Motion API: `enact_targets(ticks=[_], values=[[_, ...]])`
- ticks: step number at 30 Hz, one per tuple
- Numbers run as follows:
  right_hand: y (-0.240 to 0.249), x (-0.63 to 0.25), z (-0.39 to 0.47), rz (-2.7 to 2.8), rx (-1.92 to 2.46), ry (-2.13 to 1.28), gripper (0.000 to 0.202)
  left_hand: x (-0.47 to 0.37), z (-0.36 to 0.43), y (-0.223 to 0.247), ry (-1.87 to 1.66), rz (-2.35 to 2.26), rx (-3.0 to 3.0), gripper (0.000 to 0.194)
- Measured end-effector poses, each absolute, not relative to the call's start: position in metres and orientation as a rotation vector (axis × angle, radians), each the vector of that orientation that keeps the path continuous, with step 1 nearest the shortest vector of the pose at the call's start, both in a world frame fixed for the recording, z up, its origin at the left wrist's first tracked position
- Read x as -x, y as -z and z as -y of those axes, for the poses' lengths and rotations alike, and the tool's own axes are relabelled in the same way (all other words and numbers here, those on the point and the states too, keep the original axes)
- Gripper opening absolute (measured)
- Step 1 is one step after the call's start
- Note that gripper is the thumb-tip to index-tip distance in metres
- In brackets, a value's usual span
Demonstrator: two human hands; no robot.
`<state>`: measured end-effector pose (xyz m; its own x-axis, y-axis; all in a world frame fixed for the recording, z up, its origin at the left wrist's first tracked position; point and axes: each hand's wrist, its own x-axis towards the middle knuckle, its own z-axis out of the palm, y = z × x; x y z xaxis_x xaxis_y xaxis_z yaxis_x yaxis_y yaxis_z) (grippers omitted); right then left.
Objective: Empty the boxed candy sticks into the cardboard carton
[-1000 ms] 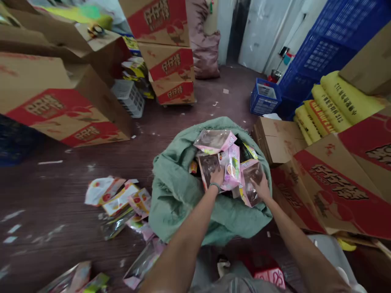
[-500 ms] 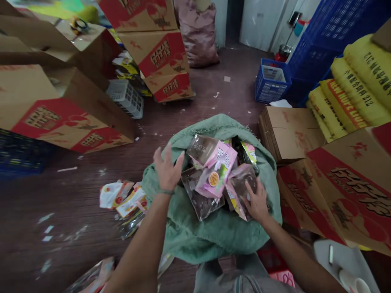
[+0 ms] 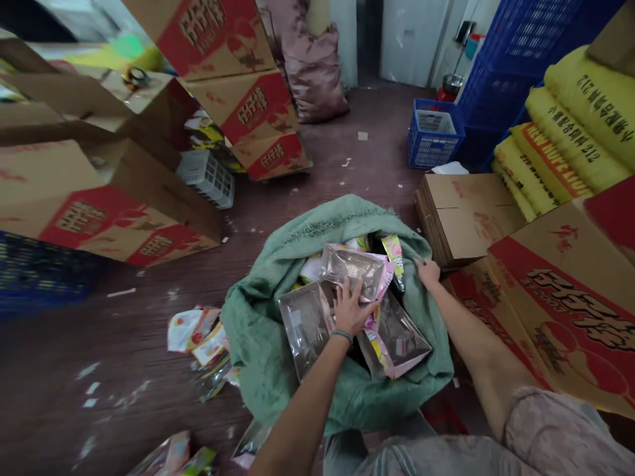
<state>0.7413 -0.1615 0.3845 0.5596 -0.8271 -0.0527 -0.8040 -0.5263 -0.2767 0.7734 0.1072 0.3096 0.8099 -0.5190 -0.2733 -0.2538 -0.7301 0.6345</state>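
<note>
A green cloth sack stands with its mouth wide, full of clear-windowed plastic packaging bags. My left hand lies on top of these with its fingers spread, pressing on a clear and pink plastic bag. A clear bag lies to its left, and another clear bag with a pink edge to its right. At the sack's right rim, my right hand is closed on the cloth; its fingertips are partly hidden. A green and pink bag pokes up just left of that hand.
Several loose packaging bags lie on the floor left of the sack. Flattened cartons and a large red and brown carton stand close on the right. Stacked cartons and a blue crate are farther back.
My left hand has moved right, from the sack's left side onto the bags. My right hand has left the bags for the sack's right rim. The top pink bag has turned over or shifted.
</note>
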Motion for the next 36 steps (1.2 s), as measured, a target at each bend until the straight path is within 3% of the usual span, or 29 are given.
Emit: enact_targets(ticks=[4,9,11,13,15,19,22,25,31,36], values=[[-0.444,-0.758,0.210,-1.340,2.584,0.360,0.035,-0.772,-0.070,-0.301,0.586,0.694,-2.432,0.092],[-0.581,-0.770,0.286,-1.010,2.673,1.275,0.051,-0.798,0.000,-0.315,0.526,0.868,-2.360,0.089],[-0.621,-0.769,0.310,-1.113,2.734,1.355,0.066,-0.815,0.027,-0.329,0.574,0.929,-2.312,0.093],[-0.634,-0.763,0.328,-1.239,2.825,1.230,0.073,-0.831,0.044,-0.343,0.677,0.967,-2.282,0.096],[-0.621,-0.754,0.340,-1.288,2.890,1.033,0.073,-0.841,0.049,-0.357,0.768,0.958,-2.266,0.098],[-0.548,-0.739,0.325,-1.153,2.941,0.902,0.080,-0.840,0.032,-0.375,0.737,0.901,-2.235,0.104],[-0.492,-0.728,0.271,-0.773,3.007,0.903,0.097,-0.832,0.016,-0.378,0.622,0.880,-2.214,0.100],[-0.456,-0.704,0.199,-0.358,3.011,0.802,0.089,-0.824,-0.004,-0.375,0.461,0.786,-2.178,0.088],[-0.425,-0.639,0.088,0.168,3.004,0.847,0.085,-0.756,-0.106,-0.353,-0.084,0.387,-1.899,0.061],[-0.420,-0.613,0.022,0.312,2.945,0.687,0.081,-0.637,-0.244,-0.287,-0.014,-0.002,-1.927,0.042]])
